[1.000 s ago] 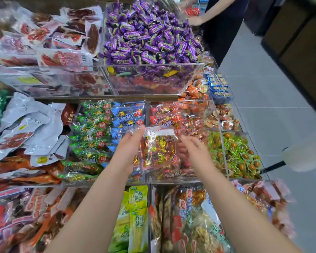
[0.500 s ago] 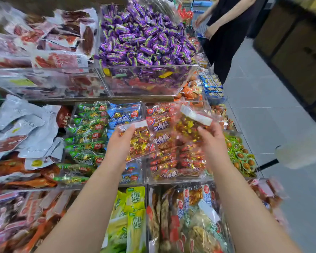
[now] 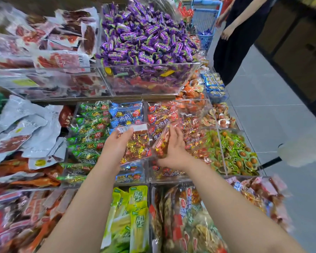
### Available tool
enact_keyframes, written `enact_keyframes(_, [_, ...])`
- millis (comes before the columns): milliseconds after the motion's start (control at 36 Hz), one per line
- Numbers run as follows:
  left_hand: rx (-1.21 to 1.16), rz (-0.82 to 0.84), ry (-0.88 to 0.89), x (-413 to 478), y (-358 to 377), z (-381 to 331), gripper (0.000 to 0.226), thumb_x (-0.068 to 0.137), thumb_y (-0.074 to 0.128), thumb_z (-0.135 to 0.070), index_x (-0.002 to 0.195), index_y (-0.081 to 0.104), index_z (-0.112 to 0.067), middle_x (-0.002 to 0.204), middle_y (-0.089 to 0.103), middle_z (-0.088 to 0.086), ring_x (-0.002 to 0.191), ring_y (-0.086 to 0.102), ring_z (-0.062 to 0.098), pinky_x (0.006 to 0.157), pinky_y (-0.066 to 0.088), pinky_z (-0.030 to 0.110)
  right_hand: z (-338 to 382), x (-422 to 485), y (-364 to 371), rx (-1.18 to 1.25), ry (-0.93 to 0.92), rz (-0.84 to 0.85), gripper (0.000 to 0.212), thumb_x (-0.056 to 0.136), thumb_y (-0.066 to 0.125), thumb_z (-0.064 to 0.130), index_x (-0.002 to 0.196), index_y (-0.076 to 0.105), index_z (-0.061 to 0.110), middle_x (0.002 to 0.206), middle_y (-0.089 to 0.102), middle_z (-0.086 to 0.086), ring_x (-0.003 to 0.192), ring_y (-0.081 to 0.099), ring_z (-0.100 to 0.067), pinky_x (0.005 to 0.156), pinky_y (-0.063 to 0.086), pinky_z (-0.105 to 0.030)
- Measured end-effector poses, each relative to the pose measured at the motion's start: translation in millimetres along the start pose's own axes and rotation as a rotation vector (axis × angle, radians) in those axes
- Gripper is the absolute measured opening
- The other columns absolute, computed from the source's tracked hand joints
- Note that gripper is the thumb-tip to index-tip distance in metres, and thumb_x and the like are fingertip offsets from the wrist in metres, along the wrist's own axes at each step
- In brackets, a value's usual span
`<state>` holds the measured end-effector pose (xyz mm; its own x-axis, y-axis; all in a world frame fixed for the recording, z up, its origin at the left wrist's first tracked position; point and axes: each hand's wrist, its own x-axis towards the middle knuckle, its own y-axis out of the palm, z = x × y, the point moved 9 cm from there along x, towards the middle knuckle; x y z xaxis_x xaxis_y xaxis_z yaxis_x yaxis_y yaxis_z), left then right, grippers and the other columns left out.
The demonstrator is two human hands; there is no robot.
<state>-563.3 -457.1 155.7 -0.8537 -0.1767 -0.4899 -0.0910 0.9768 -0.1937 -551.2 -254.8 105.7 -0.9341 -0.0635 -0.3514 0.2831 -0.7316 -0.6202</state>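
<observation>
My left hand [image 3: 114, 146] grips a clear bag of gold and red wrapped sweets [image 3: 138, 143] with a white label at its top, held flat above the blue snack packs. My right hand [image 3: 173, 148] holds a second clear bag of red and gold sweets [image 3: 161, 143], turned edge-on and tilted, just to the right of the first. Both bags hover over the middle row of clear bins, close together, almost touching.
Clear acrylic bins [image 3: 224, 154] hold green, blue and red snack packs, a heap of purple candies [image 3: 144, 35] above, yellow-green packs [image 3: 135, 212] below. Another person [image 3: 237, 33] stands by a blue basket [image 3: 204, 21] at the aisle's far end. A white object [image 3: 303, 148] sticks in from the right.
My right hand brought its bag down and left, from above the red packs to beside the left bag. The left hand's bag stays about where it was. The other person stepped back.
</observation>
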Motion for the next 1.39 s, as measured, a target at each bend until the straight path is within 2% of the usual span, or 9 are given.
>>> enact_keyframes(83, [0.026,-0.006,0.020,5.5,-13.6,-2.5,0.088,0.082,0.064,-0.055,0.152,0.020,-0.027,0.157,0.029,0.003,0.137,0.037,0.031,0.108,0.029,0.054,-9.1,8.2,-2.5,-0.027,0.033,0.086,0.139,0.059,0.082,0.048,0.127,-0.039,0.049,0.144,-0.034,0.019,0.144,-0.003,-0.032,0.114,0.022,-0.053])
enact_keyframes(361, [-0.095,-0.030,-0.027,10.9,-33.7,3.4,0.098,0.066,0.066,-0.056,0.150,0.025,-0.029,0.147,0.044,0.007,0.127,0.050,0.034,0.104,0.039,0.058,-20.3,7.1,-49.4,0.026,0.163,-0.586,0.114,0.057,0.081,0.059,0.142,0.013,0.027,0.142,0.030,-0.006,0.133,0.030,-0.027,0.110,0.030,-0.042])
enact_keyframes(472, [-0.115,-0.023,-0.024,10.9,-37.2,6.1,0.096,0.067,0.067,-0.056,0.150,0.026,-0.029,0.145,0.046,0.007,0.127,0.050,0.033,0.104,0.040,0.057,-25.8,10.3,-49.4,0.376,0.131,-0.523,0.109,0.063,0.086,0.036,0.142,0.009,0.033,0.149,0.025,-0.003,0.135,0.031,-0.021,0.104,0.029,-0.029])
enact_keyframes(611, [-0.137,-0.035,-0.019,13.8,-41.7,7.9,0.102,0.063,0.067,-0.057,0.151,0.024,-0.029,0.147,0.043,0.007,0.128,0.049,0.033,0.104,0.039,0.058,-16.3,10.8,-47.1,0.000,0.014,-0.114,0.109,0.079,0.072,0.010,0.147,-0.009,0.039,0.157,0.013,0.002,0.136,0.033,-0.021,0.097,0.031,-0.026])
enact_keyframes(750, [-0.181,-0.019,-0.025,15.8,-33.2,8.3,0.099,0.067,0.068,-0.055,0.151,0.022,-0.029,0.149,0.041,0.009,0.129,0.048,0.033,0.104,0.039,0.058,-10.8,-4.2,-65.9,-0.056,-0.023,-0.162,0.099,0.085,0.068,0.015,0.145,-0.003,0.049,0.146,0.041,0.005,0.094,0.061,-0.007,0.075,0.050,-0.022])
enact_keyframes(889, [-0.177,0.024,-0.031,12.6,-20.1,8.7,0.098,0.068,0.067,-0.056,0.151,0.021,-0.032,0.151,0.038,0.007,0.131,0.045,0.033,0.104,0.038,0.059,-25.9,-25.1,-101.9,0.442,0.102,-0.525,0.042,0.074,0.078,0.034,0.109,0.058,0.024,0.097,0.063,-0.003,0.089,0.063,-0.020,0.074,0.054,-0.037])
enact_keyframes(1000, [-0.165,0.020,-0.044,11.1,-16.4,11.1,0.097,0.071,0.067,-0.055,0.152,0.020,-0.030,0.152,0.036,0.006,0.132,0.044,0.032,0.105,0.038,0.059,-21.1,-34.7,-103.8,0.957,0.121,-0.524,0.007,0.083,0.071,0.021,0.087,0.067,0.024,0.095,0.067,-0.007,0.075,0.060,-0.021,0.064,0.050,-0.037])
enact_keyframes(1194, [-0.225,0.058,-0.083,10.7,-16.4,10.9,0.097,0.069,0.068,-0.054,0.151,0.021,-0.031,0.151,0.040,0.003,0.130,0.047,0.033,0.100,0.039,0.063,34.6,-34.0,-135.6,0.173,-0.079,-0.339,0.017,0.080,0.073,0.020,0.070,0.067,0.032,0.069,0.065,0.017,0.065,0.058,0.004,0.057,0.045,-0.014])
enact_keyframes(1389, [-0.195,0.043,-0.065,9.0,-19.3,10.9,0.096,0.075,0.067,-0.053,0.153,0.016,-0.029,0.154,0.035,0.005,0.135,0.041,0.031,0.105,0.037,0.060,103.0,13.3,-57.6,-0.655,-0.338,-0.023,0.024,0.083,0.055,0.002,0.088,0.069,0.020,0.093,0.066,0.004,0.087,0.060,-0.015,0.081,0.052,-0.034])
